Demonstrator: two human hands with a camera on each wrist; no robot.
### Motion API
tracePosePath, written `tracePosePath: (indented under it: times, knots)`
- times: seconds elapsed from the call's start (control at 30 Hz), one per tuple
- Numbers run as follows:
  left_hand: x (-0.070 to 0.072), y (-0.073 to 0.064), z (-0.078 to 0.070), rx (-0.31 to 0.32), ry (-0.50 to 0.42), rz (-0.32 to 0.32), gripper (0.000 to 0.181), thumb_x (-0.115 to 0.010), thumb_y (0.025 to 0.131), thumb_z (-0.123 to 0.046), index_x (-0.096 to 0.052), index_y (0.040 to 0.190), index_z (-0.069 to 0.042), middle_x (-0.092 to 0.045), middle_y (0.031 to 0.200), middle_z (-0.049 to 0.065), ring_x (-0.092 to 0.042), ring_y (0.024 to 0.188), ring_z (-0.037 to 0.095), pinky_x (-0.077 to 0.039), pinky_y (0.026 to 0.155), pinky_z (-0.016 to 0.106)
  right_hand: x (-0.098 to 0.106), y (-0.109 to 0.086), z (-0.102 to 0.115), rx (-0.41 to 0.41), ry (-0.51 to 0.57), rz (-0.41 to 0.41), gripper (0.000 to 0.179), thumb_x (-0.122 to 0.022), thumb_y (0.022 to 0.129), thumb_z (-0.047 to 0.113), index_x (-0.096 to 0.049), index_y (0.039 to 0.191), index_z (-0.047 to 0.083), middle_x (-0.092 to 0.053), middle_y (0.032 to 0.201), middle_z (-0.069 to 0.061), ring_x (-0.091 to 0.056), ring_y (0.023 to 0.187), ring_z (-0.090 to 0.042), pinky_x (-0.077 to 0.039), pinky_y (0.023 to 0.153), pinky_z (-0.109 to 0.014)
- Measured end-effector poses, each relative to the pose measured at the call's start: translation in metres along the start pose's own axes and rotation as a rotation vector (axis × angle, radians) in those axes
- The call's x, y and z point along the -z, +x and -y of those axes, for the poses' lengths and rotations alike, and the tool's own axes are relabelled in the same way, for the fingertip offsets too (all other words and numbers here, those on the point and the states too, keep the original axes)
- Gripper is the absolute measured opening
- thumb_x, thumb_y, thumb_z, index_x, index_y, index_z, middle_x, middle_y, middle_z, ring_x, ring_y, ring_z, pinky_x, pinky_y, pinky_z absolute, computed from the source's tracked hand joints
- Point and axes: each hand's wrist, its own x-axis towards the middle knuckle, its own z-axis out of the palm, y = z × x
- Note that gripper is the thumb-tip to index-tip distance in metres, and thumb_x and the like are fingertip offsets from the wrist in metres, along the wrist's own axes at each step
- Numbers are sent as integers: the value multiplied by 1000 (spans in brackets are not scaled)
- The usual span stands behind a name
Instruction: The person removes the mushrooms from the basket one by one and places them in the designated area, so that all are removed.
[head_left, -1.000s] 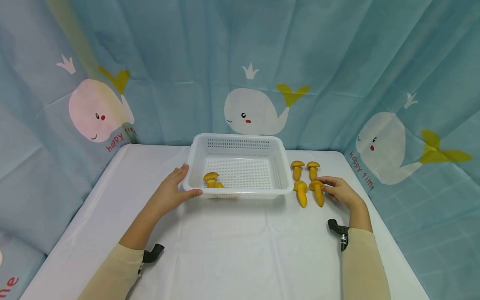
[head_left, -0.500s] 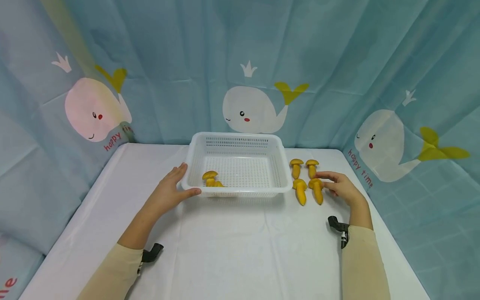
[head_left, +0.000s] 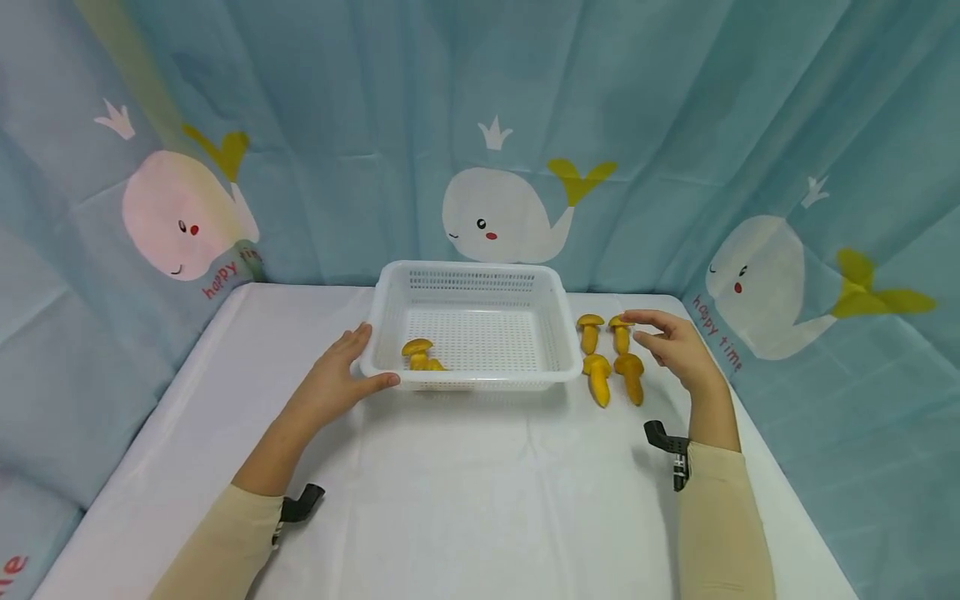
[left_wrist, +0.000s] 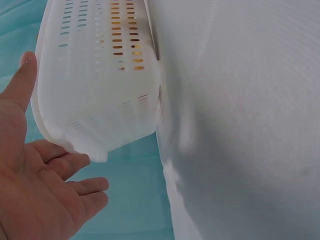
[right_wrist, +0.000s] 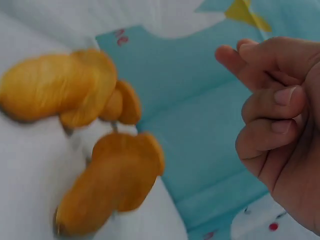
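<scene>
My left hand [head_left: 333, 383] spans the front left corner of a white plastic basket [head_left: 480, 379], thumb on the front rim and fingers along the left side. In the left wrist view its fingers lie loosely bent at the basket's corner. One yellow mushroom [head_left: 417, 357] shows in the basket, with part of another [head_left: 436, 365] beside it. My right hand [head_left: 678, 350] holds nothing, its index finger and thumb apart by the cap of the back right mushroom [head_left: 621, 333]. Below it lies the front right mushroom [head_left: 632, 382], seen blurred in the right wrist view.
Left of these lie a back mushroom [head_left: 590, 336] and a front mushroom [head_left: 598, 383], close to the basket's right side. A white cloth covers the table [head_left: 465, 500]. Blue curtains [head_left: 337, 208] with printed whales stand behind and at both sides.
My right hand has left the front right mushroom, which stays on the table, and moved back to the mushroom behind it. My left hand stays at the basket.
</scene>
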Motion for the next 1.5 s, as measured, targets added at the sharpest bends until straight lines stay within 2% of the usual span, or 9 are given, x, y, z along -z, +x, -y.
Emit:
tracePosePath:
  times: [0.23, 0.37, 0.47, 0.6, 0.77, 0.9, 1.13, 1.4, 1.5]
  knots:
    - [2, -1, -2, -32, -5, -20, 119, -75, 80, -71, -12, 166, -16, -10, 173, 5, -6, 159, 38, -18, 118, 72, -16, 2, 50, 78, -12, -9, 37, -69, 100, 35, -67, 135, 25, -64, 138, 1, -43, 53, -24, -38, 50, -28]
    - [2, 0, -2, -49, -1, -32, 121, -74, 78, -74, -14, 165, -14, -10, 173, 5, -6, 159, 37, -18, 119, 71, -29, 5, 76, 122, -6, 11, 36, -69, 100, 34, -68, 135, 25, -64, 139, 1, -55, 61, -22, -47, 52, -26]
    - [1, 0, 0, -45, -6, -33, 123, -73, 77, -76, -14, 165, -15, -11, 173, 4, -7, 159, 36, -19, 119, 71, -42, 7, 92, 137, 5, 46, 36, -69, 100, 32, -67, 136, 25, -64, 139, 1, -61, 70, -21, -47, 51, -26]
    - [1, 1, 0, -42, -8, -29, 124, -73, 75, -77, -14, 165, -15, -12, 173, 5, -9, 159, 37, -21, 118, 71, -60, 11, 109, 161, 18, 89, 36, -69, 100, 25, -67, 136, 24, -63, 140, 2, -58, 70, -20, -43, 52, -23]
    - [1, 1, -2, -37, -8, -29, 121, -76, 78, -72, -15, 165, -14, -14, 172, 8, -10, 158, 39, -21, 118, 71, -85, 18, 129, 225, 0, 112, 35, -69, 100, 18, -69, 134, 24, -63, 139, 4, -42, 56, -21, -36, 47, -23]
    - [3, 0, -4, -24, -14, -24, 119, -76, 79, -69, -16, 165, -12, -14, 172, 8, -10, 158, 39, -21, 118, 71, -104, 24, 142, 253, 9, 148, 35, -69, 99, 16, -69, 133, 25, -63, 139, 6, -38, 54, -20, -36, 49, -24]
    - [5, -1, -3, -14, -8, -19, 118, -77, 80, -68, -16, 165, -13, -14, 172, 7, -11, 158, 39, -21, 118, 70, -130, 35, 156, 272, -2, 206, 38, -71, 98, 17, -67, 136, 22, -64, 138, 5, -39, 52, -18, -39, 49, -25]
    - [5, -1, -3, -8, -16, -12, 117, -77, 80, -67, -16, 165, -13, -14, 172, 8, -11, 158, 40, -21, 118, 70, -160, 47, 166, 311, -37, 261, 37, -72, 97, 19, -69, 132, 30, -66, 133, 11, -35, 50, -20, -38, 49, -27]
    - [4, 0, -3, -7, -15, -7, 117, -76, 80, -68, -16, 165, -14, -13, 172, 7, -10, 158, 40, -21, 118, 71, -172, 51, 170, 314, -59, 273, 37, -73, 96, 18, -69, 131, 29, -65, 135, 10, -44, 59, -19, -41, 53, -28]
